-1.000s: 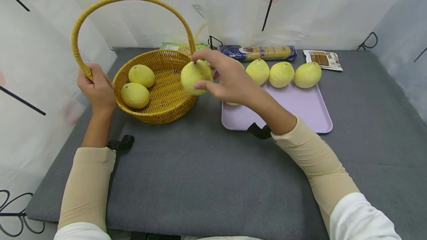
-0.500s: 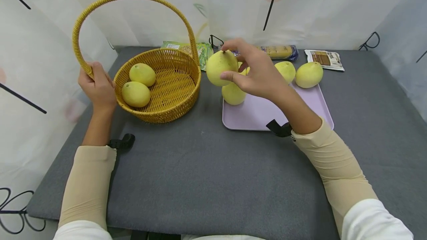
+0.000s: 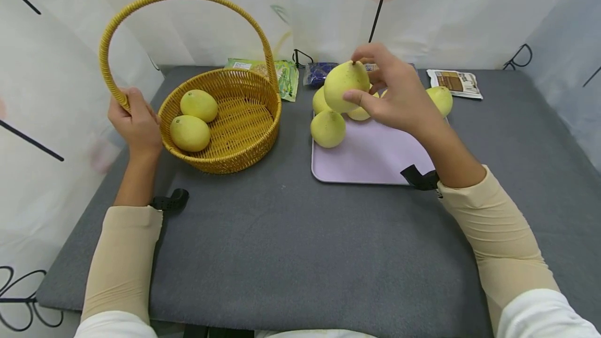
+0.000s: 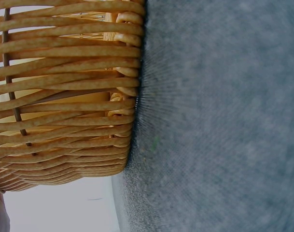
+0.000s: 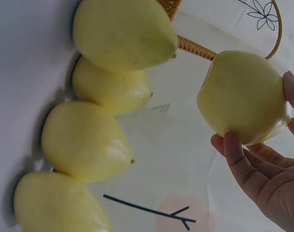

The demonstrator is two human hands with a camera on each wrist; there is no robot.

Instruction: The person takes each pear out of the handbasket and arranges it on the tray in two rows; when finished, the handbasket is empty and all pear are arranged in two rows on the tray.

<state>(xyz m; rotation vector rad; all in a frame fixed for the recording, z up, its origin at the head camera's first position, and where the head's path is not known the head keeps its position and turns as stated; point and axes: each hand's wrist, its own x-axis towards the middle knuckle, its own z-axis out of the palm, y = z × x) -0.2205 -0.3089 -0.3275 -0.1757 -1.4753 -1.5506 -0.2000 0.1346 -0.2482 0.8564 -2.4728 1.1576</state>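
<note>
My left hand (image 3: 137,127) grips the lower left end of the handle of a yellow wicker basket (image 3: 244,155). Two pale yellow pears (image 3: 190,133) lie in the basket's left side. In the left wrist view the woven wall (image 4: 64,116) fills the left part. My right hand (image 3: 399,93) holds another pear (image 3: 346,86) by thumb and fingers, stem up, above a lilac tray (image 3: 371,160). Several pears stand on the tray along its back and left, among them a front-left pear (image 3: 328,129). The held pear and hand partly hide the back row.
Behind the basket lies a green packet (image 3: 288,78). A blue-wrapped pack (image 3: 319,73) lies behind the tray, partly covered by my hand. At the back right is a white and brown sachet (image 3: 454,83). A printed curtain (image 3: 328,9) closes off the back of the grey table (image 3: 263,254).
My right hand has carried its pear rightwards, from beside the basket's right rim to over the tray. The left hand and the basket have stayed in place.
</note>
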